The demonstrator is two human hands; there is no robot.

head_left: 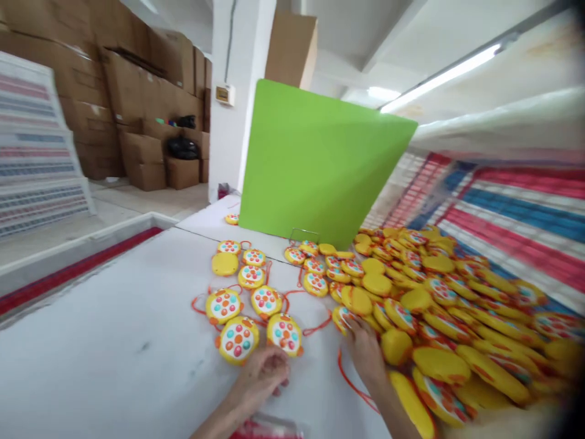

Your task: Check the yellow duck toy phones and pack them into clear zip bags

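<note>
**Yellow button toy [339,317] reached by the right fingertips at the near-left edge of the pile**

In the head view, the toy is seen on the white tabletop [114,347], where the loose pile of toys [439,363] begins. Its shell is judged to be hard, light plastic: stiff, not easily crushed, but smooth enough to slide against its neighbours. A hold is best taken across the rounded rim, with thumb and fingers on opposite sides, so that the raised buttons are not pressed. The orange cord [317,325] lying just beside it looks thin and limp; it could be snagged, and little control would be given by it.

The toy is partly covered by the fingers of the right hand [364,349], which are laid over its right-hand part; its left part is left exposed. Whether the rim is pinched or only touched cannot be told, since the thumb is not clearly shown.

The fingers of the left hand [262,370] are loosely curled, and nothing is seen in them, though the palm is hidden. The lower edge of the front toy [285,332] is met by them in the picture; whether contact is made cannot be told.
</note>
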